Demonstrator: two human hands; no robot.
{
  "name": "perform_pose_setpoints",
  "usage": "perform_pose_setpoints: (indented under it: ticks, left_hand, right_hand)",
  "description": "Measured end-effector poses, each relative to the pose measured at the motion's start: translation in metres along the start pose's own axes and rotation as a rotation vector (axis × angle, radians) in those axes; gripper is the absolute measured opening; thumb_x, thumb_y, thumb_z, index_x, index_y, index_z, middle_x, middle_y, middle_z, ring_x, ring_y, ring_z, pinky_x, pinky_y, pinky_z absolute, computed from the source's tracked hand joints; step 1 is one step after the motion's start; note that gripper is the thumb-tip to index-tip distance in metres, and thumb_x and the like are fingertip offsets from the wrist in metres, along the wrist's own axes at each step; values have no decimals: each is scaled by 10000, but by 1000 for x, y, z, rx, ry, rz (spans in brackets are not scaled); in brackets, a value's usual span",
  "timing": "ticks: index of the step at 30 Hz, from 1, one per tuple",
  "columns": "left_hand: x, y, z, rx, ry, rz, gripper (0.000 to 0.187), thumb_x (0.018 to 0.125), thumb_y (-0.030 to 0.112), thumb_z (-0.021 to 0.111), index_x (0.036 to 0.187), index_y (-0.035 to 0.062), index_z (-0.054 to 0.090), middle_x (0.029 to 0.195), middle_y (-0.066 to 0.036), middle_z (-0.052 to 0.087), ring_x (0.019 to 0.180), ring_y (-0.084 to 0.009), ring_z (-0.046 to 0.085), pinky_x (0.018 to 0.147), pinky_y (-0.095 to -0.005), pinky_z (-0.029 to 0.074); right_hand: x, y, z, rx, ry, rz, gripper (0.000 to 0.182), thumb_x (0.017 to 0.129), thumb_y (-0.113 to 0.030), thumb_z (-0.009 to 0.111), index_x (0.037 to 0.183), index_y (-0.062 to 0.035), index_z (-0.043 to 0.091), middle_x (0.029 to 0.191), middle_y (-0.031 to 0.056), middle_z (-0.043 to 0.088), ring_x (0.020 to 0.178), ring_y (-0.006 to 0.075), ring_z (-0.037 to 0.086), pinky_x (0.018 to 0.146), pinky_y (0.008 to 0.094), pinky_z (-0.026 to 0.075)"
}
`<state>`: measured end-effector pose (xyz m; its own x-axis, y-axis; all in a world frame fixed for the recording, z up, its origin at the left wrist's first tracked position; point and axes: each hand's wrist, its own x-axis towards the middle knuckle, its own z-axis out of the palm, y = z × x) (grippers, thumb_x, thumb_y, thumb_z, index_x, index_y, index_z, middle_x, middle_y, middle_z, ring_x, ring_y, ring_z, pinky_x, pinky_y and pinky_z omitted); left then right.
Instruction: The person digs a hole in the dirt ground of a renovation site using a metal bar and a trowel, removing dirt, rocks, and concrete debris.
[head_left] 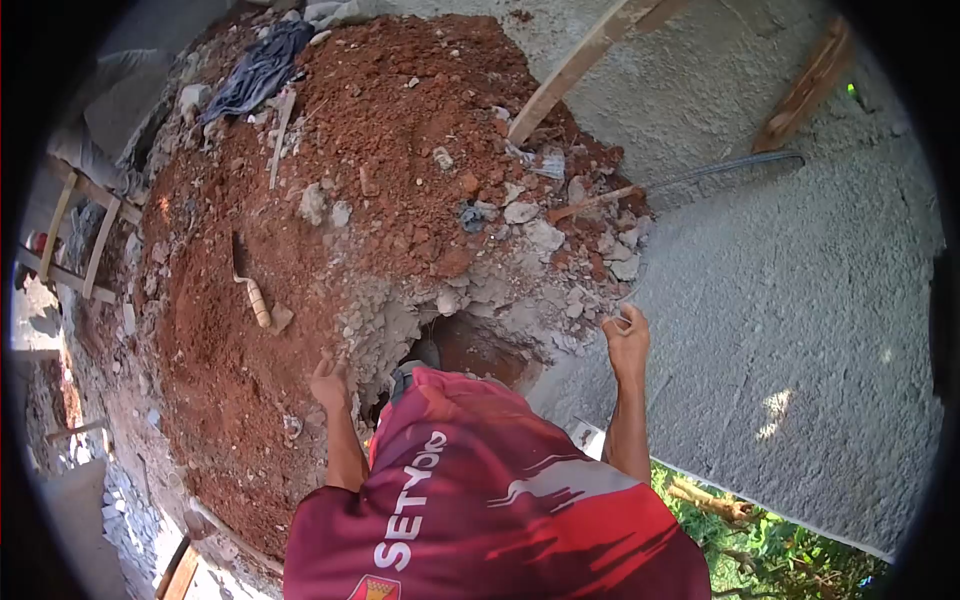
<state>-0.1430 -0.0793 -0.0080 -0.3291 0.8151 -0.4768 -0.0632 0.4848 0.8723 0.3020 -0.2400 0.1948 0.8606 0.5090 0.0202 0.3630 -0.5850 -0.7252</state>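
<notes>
My left hand is at the left edge of the hole, over the red soil, its fingers partly bent; I cannot make out anything in it. On the other side of the hole, my right hand is raised near the rough grey wall, with thumb and fingers pressed together. Whatever may be between those fingertips is too small to name. A trowel with a wooden handle lies on the soil, up and left of my left hand, touched by neither hand. My shirt hides the lower part of the hole.
Red soil with rubble rises ahead. A wooden post leans at the wall, near a thin stick. Dark cloth lies at upper left, a wooden frame stands far left, and plants show at lower right.
</notes>
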Motion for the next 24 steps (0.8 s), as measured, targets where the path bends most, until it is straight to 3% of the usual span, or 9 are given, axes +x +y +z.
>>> perform_pose_setpoints:
  ticks: [3, 5, 6, 7, 10, 15, 18, 23, 24]
  left_hand:
    - [2, -21, -28, 113, -56, -180, 322, 852, 84, 617, 1118, -94, 586, 903, -133, 674, 681, -169, 617, 623, -262, 499]
    - [8, -27, -40, 283, -71, -87, 302, 868, 163, 606, 1060, -70, 622, 855, -128, 680, 645, -184, 616, 615, -288, 497]
    - [7, -28, -41, 459, -81, 10, 317, 884, 241, 595, 1002, -46, 659, 807, -123, 685, 608, -199, 614, 607, -314, 494]
    - [2, -17, -39, 457, -86, 7, 317, 884, 241, 595, 1002, -46, 659, 807, -123, 685, 608, -199, 614, 607, -314, 494]
    - [-3, 5, -35, 957, 69, -10, 536, 858, 523, 543, 885, 11, 697, 809, -164, 678, 623, -312, 615, 656, -420, 488]
    - [36, -46, -57, 1101, 112, -19, 589, 828, 559, 565, 934, -10, 677, 810, -183, 666, 618, -295, 614, 647, -418, 505]
    - [44, -77, -77, 646, -121, -421, 506, 839, 452, 605, 948, -42, 613, 703, -105, 598, 558, -220, 574, 455, -342, 448]
    - [25, -51, -62, 680, -52, -399, 433, 848, 412, 610, 841, -21, 615, 650, -82, 576, 521, -190, 538, 446, -335, 430]
    - [21, -47, -60, 629, -76, -384, 407, 869, 408, 597, 909, 3, 602, 679, -69, 575, 526, -168, 529, 448, -316, 424]
  right_hand:
    - [2, 18, 5, -33, -52, 4, 430, 764, -106, 697, 1143, 44, 560, 1081, 194, 584, 901, 238, 614, 780, 329, 495]
    - [7, 23, 7, 121, -112, 170, 437, 788, -161, 696, 1138, 59, 553, 956, 170, 633, 894, 250, 622, 800, 339, 494]
    - [12, 34, 12, 185, -105, 145, 451, 835, -190, 666, 1175, 70, 520, 868, 115, 627, 712, 152, 589, 601, 256, 485]
    - [15, 19, 9, 179, -101, 144, 451, 835, -190, 666, 1175, 70, 520, 868, 115, 627, 712, 152, 589, 601, 256, 485]
    - [34, -9, 5, 406, -154, 331, 404, 864, -157, 625, 1176, 67, 502, 749, 92, 609, 589, 141, 563, 567, 271, 503]
    - [66, -9, 14, 473, 55, 150, 427, 886, -144, 584, 1225, 65, 429, 755, 119, 609, 604, 165, 607, 566, 279, 519]
    - [76, -26, 15, 544, 85, 221, 477, 898, -210, 595, 1254, 46, 408, 858, 138, 613, 670, 186, 624, 601, 281, 526]
    - [142, -10, 6, 562, 104, 227, 490, 883, -324, 627, 1218, -14, 447, 1048, 161, 581, 832, 267, 639, 644, 341, 547]
    - [156, -18, 1, 586, 108, 213, 505, 892, -345, 611, 1236, -20, 435, 1103, 183, 555, 911, 303, 627, 683, 366, 551]
